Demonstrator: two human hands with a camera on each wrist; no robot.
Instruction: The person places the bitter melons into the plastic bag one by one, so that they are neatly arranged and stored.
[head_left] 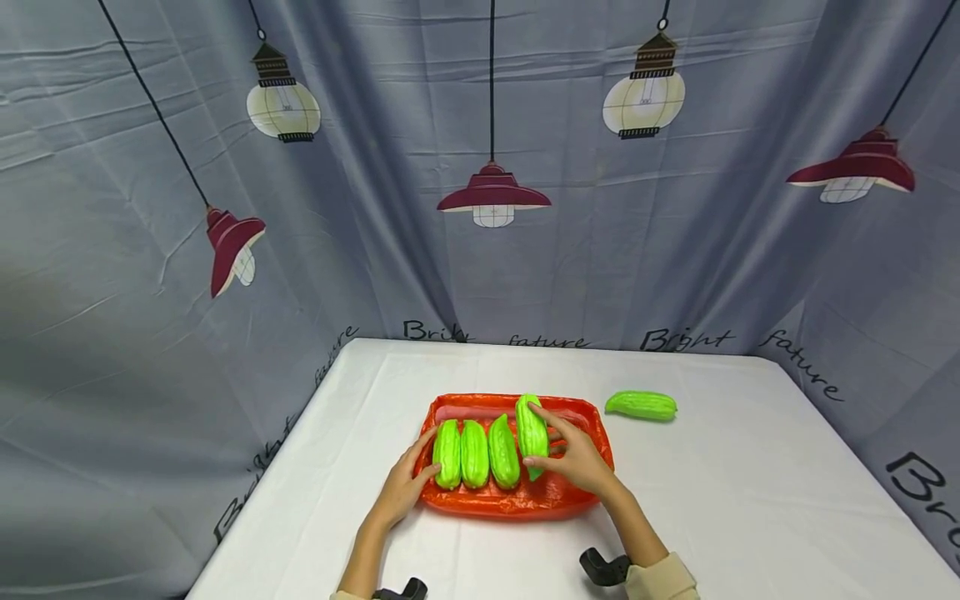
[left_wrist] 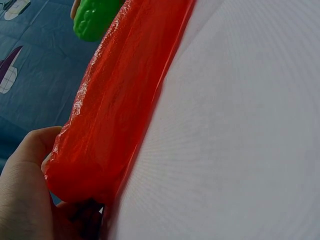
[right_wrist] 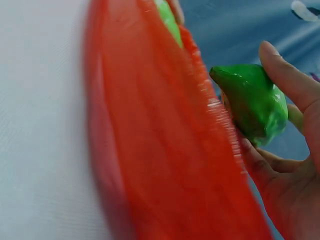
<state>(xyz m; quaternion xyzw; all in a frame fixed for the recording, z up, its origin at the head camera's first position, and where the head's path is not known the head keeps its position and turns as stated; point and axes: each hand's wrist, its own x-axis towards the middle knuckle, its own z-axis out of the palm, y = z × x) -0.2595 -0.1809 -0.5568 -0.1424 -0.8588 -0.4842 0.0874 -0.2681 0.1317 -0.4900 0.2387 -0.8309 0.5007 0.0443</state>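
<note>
A red plastic-covered tray [head_left: 480, 503] lies on the white table with three bright green toy bitter melons standing side by side in its left half, the leftmost bitter melon [head_left: 447, 454] among them. My right hand [head_left: 581, 458] pinches another bitter melon [head_left: 531, 433] between thumb and fingers, to the right of that row. In the right wrist view this held bitter melon [right_wrist: 255, 100] shows its pointed end above the tray's rim. At the tray's left end, my left hand [head_left: 401, 487] grips the rim; its thumb [left_wrist: 42, 142] lies against the red wall.
One more bitter melon [head_left: 641, 406] lies on the white table [head_left: 720, 483] beyond the tray's right side. Dark wrist camera mounts [head_left: 603, 567] sit below both hands. A grey-blue curtain [head_left: 360, 275] printed with lamps and lettering surrounds the table's back and sides.
</note>
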